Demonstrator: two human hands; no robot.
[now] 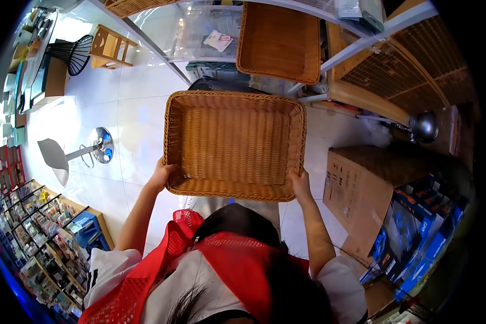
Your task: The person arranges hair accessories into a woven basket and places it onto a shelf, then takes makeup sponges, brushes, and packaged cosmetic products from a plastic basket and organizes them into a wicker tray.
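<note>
A rectangular brown wicker basket [232, 141] is held out in front of my body, its inside facing me with nothing in it. My left hand [162, 175] grips its lower left corner, thumb over the rim. On the lower right corner, my right hand [301, 183] is closed round the rim. The far rim lies near a metal shelf rack, where another brown wicker tray [279, 43] rests on a shelf.
At right stand an open cardboard box [356, 189] and blue packages [416, 232]. A white stool [56, 157], a small wooden chair [110, 47] and a rack of small goods [43, 237] are on the left. The shelf frame [380, 36] crosses the top right.
</note>
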